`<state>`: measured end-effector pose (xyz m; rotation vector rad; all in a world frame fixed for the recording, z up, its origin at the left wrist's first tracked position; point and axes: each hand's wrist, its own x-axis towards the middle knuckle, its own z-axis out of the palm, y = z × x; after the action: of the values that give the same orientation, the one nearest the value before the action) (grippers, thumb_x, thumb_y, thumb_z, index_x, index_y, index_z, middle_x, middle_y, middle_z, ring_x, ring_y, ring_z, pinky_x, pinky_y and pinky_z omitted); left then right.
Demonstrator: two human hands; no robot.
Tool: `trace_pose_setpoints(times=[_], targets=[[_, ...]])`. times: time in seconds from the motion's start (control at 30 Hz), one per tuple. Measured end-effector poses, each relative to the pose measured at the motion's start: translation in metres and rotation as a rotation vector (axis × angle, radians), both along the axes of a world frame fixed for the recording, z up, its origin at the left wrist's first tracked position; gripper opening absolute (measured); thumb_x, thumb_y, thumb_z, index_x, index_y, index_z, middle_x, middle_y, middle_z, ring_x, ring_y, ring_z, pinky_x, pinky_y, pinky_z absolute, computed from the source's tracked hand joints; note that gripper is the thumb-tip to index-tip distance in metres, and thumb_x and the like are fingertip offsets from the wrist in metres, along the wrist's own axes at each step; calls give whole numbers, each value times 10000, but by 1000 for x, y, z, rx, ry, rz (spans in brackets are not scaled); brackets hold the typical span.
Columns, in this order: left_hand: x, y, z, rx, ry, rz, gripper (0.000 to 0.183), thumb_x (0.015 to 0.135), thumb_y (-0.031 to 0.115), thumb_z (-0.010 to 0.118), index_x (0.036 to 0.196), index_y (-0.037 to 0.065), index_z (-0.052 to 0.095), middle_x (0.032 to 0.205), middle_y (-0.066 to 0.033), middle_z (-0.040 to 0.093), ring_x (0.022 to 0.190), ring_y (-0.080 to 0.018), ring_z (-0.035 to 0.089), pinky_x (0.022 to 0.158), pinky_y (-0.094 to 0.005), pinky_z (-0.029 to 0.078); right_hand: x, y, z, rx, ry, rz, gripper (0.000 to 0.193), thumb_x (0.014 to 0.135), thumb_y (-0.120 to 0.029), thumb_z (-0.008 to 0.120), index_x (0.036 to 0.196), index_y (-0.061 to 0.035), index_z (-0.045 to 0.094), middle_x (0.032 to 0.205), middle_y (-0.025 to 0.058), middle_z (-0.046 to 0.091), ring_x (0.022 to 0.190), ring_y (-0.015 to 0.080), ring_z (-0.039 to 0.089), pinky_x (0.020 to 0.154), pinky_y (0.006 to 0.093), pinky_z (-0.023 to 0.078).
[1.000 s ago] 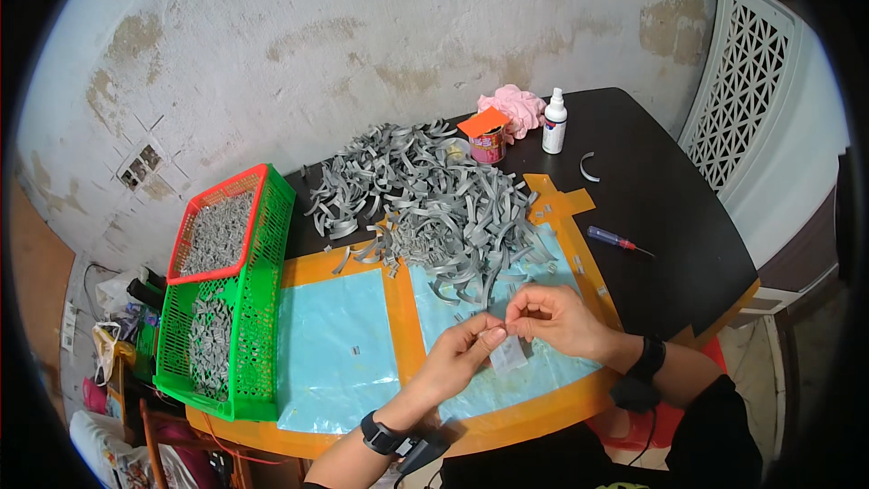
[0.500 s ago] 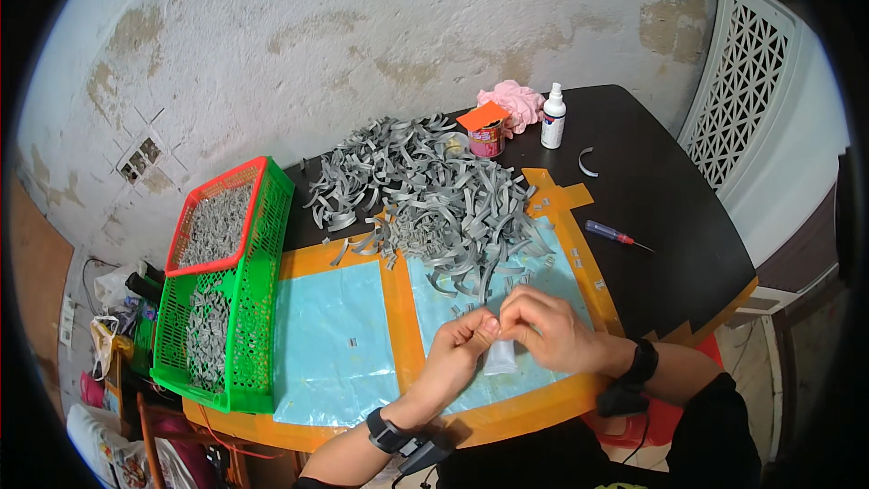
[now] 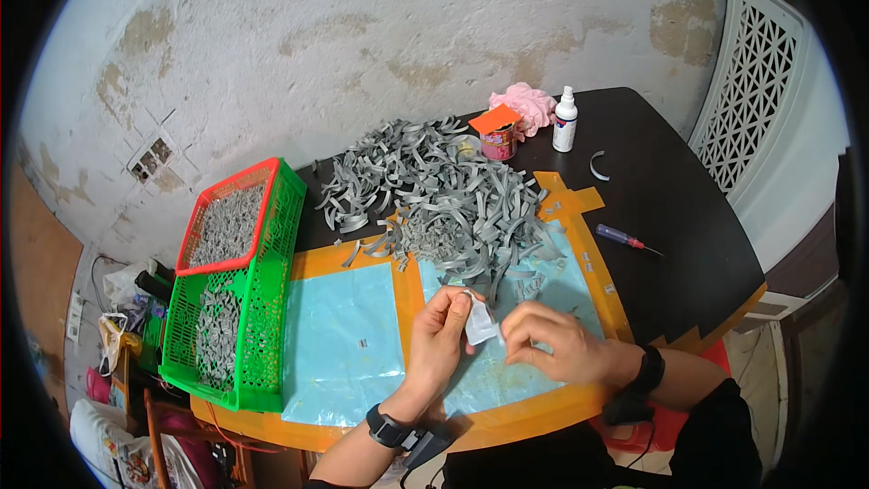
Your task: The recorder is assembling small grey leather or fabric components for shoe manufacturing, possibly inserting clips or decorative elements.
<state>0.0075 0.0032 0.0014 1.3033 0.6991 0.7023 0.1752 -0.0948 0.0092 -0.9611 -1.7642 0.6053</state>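
Over the right-hand blue sheet, my left hand pinches a small whitish plastic bag between thumb and fingers near its top. My right hand has its fingers curled together at the bag's right edge and seems to grip it there; the fingertips partly hide the contact. Just beyond both hands lies a big heap of curved grey strips, with small grey pieces gathered at its near side. A few small bits rest on the sheet by my right fingers.
At the left, a green basket carries a red-rimmed basket, both with small grey pieces. A screwdriver, white bottle, can, orange card and pink cloth are on the dark table.
The bag has swung from hanging below my joined fingertips to lying tilted between my hands. My left hand has turned upright, and my right fingers have moved apart from the left ones.
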Motion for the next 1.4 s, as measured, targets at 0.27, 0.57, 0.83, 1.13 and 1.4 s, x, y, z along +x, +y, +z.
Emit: trace_pose_setpoints(times=[0.27,0.57,0.83,1.13,1.4], targets=[[3,-7,-5,-58,-189,-76,199,885,-16,598,1081,-4,561,1024,-97,642,919,-141,629,806,-254,524,11,-4,-5,-231,390,-138,245,813,-8,685,965,-34,495,934,42,525,786,65,546,654,231,476],[3,-15,-8,138,-119,-68,198,856,-5,647,1049,-16,604,972,-71,661,889,-106,625,766,-223,506,10,-1,6,-37,94,-289,207,776,40,685,965,-32,640,955,57,549,809,127,578,651,246,485],[3,-20,2,163,-136,-85,190,843,-33,645,1029,-25,603,1009,-111,662,916,-146,647,799,-251,525,14,-5,8,71,72,-247,193,739,83,664,876,-53,664,913,56,557,813,163,586,665,265,476],[-14,-40,23,566,-241,-115,187,800,-98,644,969,-19,623,1028,-196,653,930,-281,671,808,-348,551,16,-26,20,196,105,-46,234,731,62,695,906,-92,679,1001,75,590,857,198,622,741,284,511],[-18,-50,66,822,-364,-407,165,748,-37,712,891,-31,629,990,-168,652,876,-310,675,706,-355,587,14,-30,49,479,269,251,53,795,47,654,803,-2,671,897,99,635,683,309,664,631,254,575]])
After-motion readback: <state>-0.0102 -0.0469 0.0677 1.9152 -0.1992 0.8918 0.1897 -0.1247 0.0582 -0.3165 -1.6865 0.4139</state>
